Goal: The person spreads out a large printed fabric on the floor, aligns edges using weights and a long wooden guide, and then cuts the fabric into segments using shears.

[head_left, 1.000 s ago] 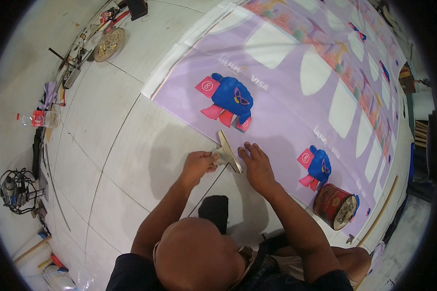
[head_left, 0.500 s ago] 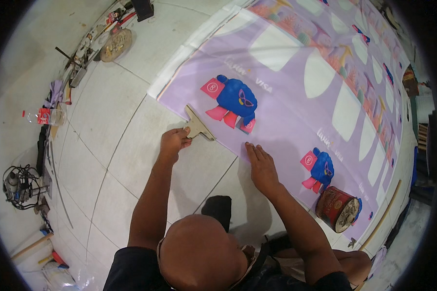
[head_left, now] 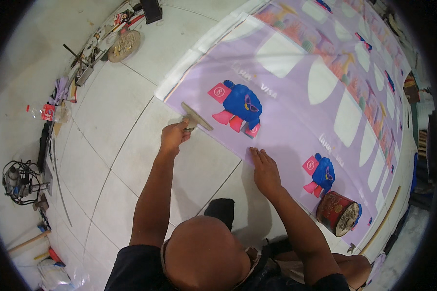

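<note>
A wide metal bulldog clip is pinched in my left hand, its long jaw lying along the near edge of a printed lilac fabric sheet. Whether the jaw bites the sheet cannot be seen. My right hand rests flat on the same edge, fingers stretched out and holding nothing. Blue cartoon figures with pink parts are printed on the sheet, one of them just beyond the clip. Further right, a dark red tin can lies on its side upon the sheet near its edge.
A small clip sits at the sheet's near right corner, by a long wooden strip. Along the left wall are a clear plastic bottle, a corded power tool, a round dirty disc and assorted tools on white floor tiles.
My left hand has tilted the clip, so its jaw now shows edge-on at the sheet's border. My right hand stays on the edge. The whole view has shifted slightly.
</note>
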Available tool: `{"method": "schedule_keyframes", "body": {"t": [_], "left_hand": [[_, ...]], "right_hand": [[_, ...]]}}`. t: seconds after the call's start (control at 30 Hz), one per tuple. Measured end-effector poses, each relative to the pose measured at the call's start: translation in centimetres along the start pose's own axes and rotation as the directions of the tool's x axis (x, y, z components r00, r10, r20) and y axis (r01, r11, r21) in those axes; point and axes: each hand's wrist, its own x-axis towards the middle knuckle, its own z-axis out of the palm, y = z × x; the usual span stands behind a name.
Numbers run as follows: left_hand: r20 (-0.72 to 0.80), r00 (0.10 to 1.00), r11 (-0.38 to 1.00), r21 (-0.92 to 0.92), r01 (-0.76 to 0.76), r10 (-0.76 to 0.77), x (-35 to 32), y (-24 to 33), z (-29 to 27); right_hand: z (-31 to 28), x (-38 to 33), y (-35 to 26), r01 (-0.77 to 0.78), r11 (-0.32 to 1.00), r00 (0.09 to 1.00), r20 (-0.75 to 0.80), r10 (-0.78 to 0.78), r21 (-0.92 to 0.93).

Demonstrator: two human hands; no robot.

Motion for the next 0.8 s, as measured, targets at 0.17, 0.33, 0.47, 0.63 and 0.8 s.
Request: {"method": "schedule_keyframes", "body": {"t": [0.17, 0.33, 0.47, 0.63, 0.8], "left_hand": [[-0.021, 0.999, 0.991, 0.134, -0.028, 0.031, 0.3, 0.9, 0.4], [-0.026, 0.956, 0.778, 0.588, -0.221, 0.291, 2.8, 0.4, -4.8], [-0.034, 0.931, 0.913, 0.214, -0.347, 0.362, -7.1, 4.6, -0.3], [0.294, 0.737, 0.605, 0.429, -0.671, 0.609, -23.7, 11.3, -5.5], [0.801, 0.345, 0.069, 0.359, -0.931, 0.490, -31.4, 15.2, -0.5]], "right_hand": [[-0.1, -0.1, 0.2, -0.059, 0.997, 0.997, 0.053, 0.057, 0.043], [-1.8, 0.9, -0.3, 0.029, 0.994, 0.993, 0.114, -0.041, 0.101], [-13.1, -3.2, 4.2, 0.306, 0.903, 0.950, 0.157, -0.270, -0.302], [-30.8, -12.8, 4.5, 0.072, 0.947, 0.972, 0.234, 0.003, -0.314], [-32.9, -20.3, 0.8, -0.263, 0.965, 0.829, 0.507, 0.235, -0.016]]}}
